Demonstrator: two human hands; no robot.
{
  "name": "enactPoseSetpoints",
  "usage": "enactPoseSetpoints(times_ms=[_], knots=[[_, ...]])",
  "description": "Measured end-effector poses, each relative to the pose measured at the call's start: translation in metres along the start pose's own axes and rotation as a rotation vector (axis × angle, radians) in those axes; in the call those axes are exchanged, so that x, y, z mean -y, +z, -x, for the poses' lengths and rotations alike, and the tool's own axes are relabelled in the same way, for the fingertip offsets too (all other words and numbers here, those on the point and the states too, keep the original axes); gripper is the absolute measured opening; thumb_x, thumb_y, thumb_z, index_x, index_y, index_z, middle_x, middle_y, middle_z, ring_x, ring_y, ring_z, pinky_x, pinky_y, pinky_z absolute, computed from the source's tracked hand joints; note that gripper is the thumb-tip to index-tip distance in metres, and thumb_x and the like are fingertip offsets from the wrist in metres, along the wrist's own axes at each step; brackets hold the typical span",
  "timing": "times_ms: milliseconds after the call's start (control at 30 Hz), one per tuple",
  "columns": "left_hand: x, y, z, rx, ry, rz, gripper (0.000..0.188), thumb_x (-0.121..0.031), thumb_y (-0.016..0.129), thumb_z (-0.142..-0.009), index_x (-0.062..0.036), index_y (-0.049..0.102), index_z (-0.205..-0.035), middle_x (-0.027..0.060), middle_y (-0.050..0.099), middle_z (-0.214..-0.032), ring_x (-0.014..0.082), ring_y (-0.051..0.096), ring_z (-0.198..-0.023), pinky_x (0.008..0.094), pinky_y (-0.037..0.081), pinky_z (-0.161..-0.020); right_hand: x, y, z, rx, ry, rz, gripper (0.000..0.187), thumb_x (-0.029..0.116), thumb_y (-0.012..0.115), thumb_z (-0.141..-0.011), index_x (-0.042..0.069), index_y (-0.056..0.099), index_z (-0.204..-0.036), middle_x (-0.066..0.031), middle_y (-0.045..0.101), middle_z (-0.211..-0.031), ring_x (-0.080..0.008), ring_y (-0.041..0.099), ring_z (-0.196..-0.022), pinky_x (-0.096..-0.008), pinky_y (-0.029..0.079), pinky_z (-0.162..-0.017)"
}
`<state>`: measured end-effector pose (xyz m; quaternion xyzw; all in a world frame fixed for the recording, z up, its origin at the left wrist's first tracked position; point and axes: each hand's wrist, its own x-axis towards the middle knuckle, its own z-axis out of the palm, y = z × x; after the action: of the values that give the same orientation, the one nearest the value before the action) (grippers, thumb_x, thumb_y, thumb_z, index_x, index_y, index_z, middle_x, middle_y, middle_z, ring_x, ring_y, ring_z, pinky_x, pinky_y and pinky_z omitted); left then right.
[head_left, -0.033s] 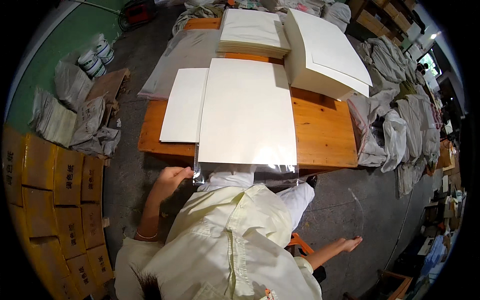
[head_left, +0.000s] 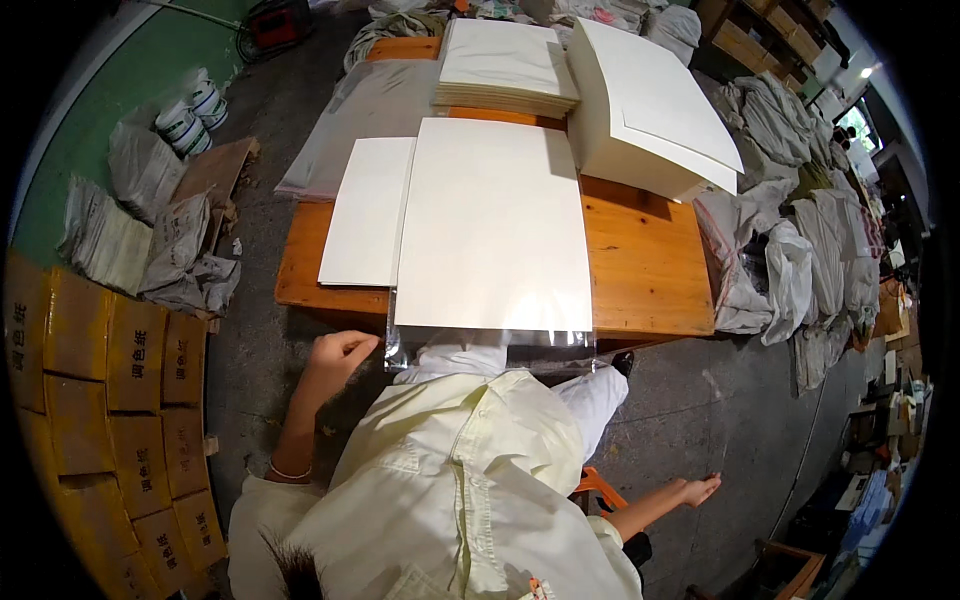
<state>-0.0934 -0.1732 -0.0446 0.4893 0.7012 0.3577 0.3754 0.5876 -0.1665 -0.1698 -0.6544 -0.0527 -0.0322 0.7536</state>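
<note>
A white sheet or board lies on the table, with a clear plastic sleeve sticking out beyond its near edge, over my lap. Just left of the sleeve's near corner is my left hand, thumb and fingertips drawn together. A narrow gap seems to separate them from the plastic, and nothing shows between them. My right hand is held low, out to the right over the floor, palm up, fingers loosely curled. I see nothing in it. A narrower white board lies left of the big one, partly beneath it.
The wooden table also bears a stack of white boards, a tall pile of white sheets and flat clear plastic bags. Yellow boxes are stacked at left. Grey sacks crowd the right side.
My left hand has shifted slightly left, away from the sleeve's corner. The fingers of my right hand have curled in a little.
</note>
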Motion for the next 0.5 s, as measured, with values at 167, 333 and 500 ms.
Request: enactPoseSetpoints(times_ms=[167, 333, 500], knots=[[0.005, -0.005, -0.003, -0.420, 0.498, -0.470, 0.045, -0.007, 0.076, -0.072, -0.0009, 0.059, -0.114, 0.0144, 0.060, -0.102, 0.0262, 0.060, -0.086, 0.0339, 0.049, -0.073, -0.013, 0.037, 0.044, 0.158, -0.524, 1.132, 0.066, 0.017, 0.068, -0.082, 0.002, 0.038, -0.139, -0.0267, 0.026, -0.145, -0.0365, 0.046, -0.124, -0.0498, 0.051, -0.086], [-0.004, 0.010, -0.014, -0.455, 0.708, -0.548, 0.060, -0.011, 0.079, -0.069, -0.0065, 0.055, -0.123, 0.0116, 0.056, -0.119, 0.0300, 0.053, -0.107, 0.0421, 0.041, -0.093, 0.078, 0.126, 0.190, 0.966, -0.946, 0.421, 0.062, 0.002, 0.068, -0.080, 0.006, 0.043, -0.136, -0.0164, 0.035, -0.144, -0.0356, 0.030, -0.136, -0.0471, 0.030, -0.109], [0.003, 0.021, -0.024, -0.470, 0.906, -0.569, 0.043, -0.008, 0.079, -0.068, -0.0083, 0.064, -0.108, 0.0058, 0.061, -0.111, 0.0254, 0.056, -0.098, 0.0380, 0.045, -0.084, 0.100, 0.158, 0.261, 1.513, -0.954, 0.115, 0.058, 0.001, 0.079, -0.068, 0.012, 0.059, -0.122, -0.0118, 0.044, -0.136, -0.0289, 0.047, -0.121, -0.0382, 0.045, -0.095]])
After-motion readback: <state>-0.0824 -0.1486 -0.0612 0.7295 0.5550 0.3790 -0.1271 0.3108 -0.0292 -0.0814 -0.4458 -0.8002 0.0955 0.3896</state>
